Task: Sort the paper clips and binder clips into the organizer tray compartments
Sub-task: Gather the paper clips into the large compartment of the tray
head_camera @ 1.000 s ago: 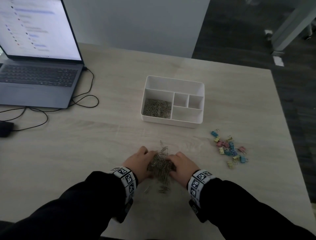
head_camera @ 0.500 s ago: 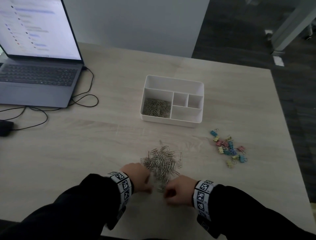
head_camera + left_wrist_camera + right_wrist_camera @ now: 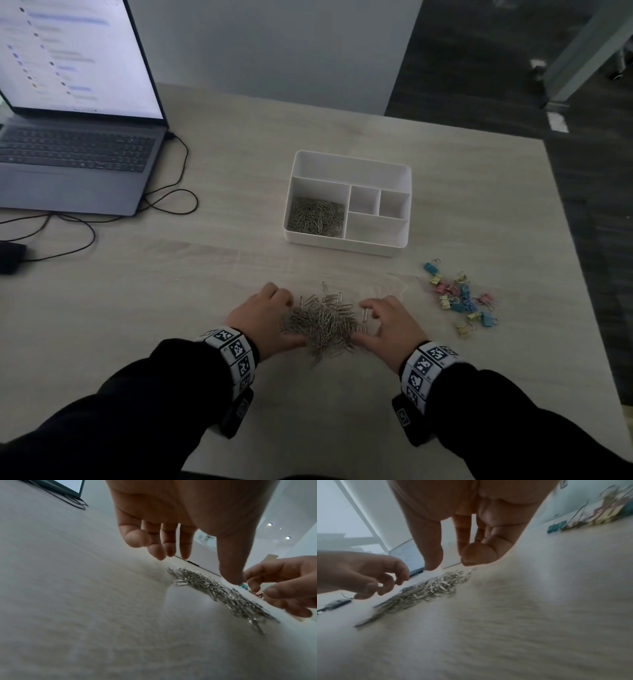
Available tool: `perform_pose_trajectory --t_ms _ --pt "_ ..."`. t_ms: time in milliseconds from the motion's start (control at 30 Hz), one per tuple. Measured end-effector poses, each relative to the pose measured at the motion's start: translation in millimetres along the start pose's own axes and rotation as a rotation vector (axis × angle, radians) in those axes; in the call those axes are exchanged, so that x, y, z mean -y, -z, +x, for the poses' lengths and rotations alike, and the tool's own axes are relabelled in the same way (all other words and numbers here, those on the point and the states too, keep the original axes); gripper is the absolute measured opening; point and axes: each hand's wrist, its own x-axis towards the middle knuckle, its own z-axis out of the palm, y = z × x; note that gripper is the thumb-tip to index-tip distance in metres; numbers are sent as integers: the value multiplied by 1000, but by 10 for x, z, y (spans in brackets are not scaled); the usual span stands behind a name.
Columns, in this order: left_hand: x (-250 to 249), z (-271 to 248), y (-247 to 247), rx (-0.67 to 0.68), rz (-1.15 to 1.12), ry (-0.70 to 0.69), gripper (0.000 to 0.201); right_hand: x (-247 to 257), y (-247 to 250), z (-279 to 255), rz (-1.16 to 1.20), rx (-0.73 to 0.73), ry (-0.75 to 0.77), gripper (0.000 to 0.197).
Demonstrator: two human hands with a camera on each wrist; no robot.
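Pale wooden table (image 3: 205, 291) is holding a white organizer tray (image 3: 349, 161), its near-left compartment already lined with paper clips. Nearer the person, a loose pile of silver paper clips (image 3: 323, 320) is lying between the left hand (image 3: 265, 317) and right hand (image 3: 390, 325), fingers loosely curved and holding nothing. Coloured binder clips (image 3: 460, 301) are sitting to the right (laptop (image 3: 75, 150) far left).

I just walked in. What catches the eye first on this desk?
Two hands, left hand and right hand, cup a silvery heap of paper clips near the table's front edge. Behind it a white organizer tray already holds clips in its left compartment. Colourful binder clips lie scattered to the right.
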Motion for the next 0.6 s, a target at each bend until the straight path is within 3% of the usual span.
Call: perform_pose_trajectory --t_ms 100,267,400,600 --pt "-71 -57 1 40 72 33 108 -5 -38 29 -116 100 -108 97" --pt "-295 -12 -166 60 176 -20 122 208 -171 56 -148 136 1 90" --pt "-364 152 -150 95 79 -30 102 320 -213 151 -104 105 37 64" --pt "-305 315 -15 98 -10 -106 51 368 -146 301 -66 120 33 38"
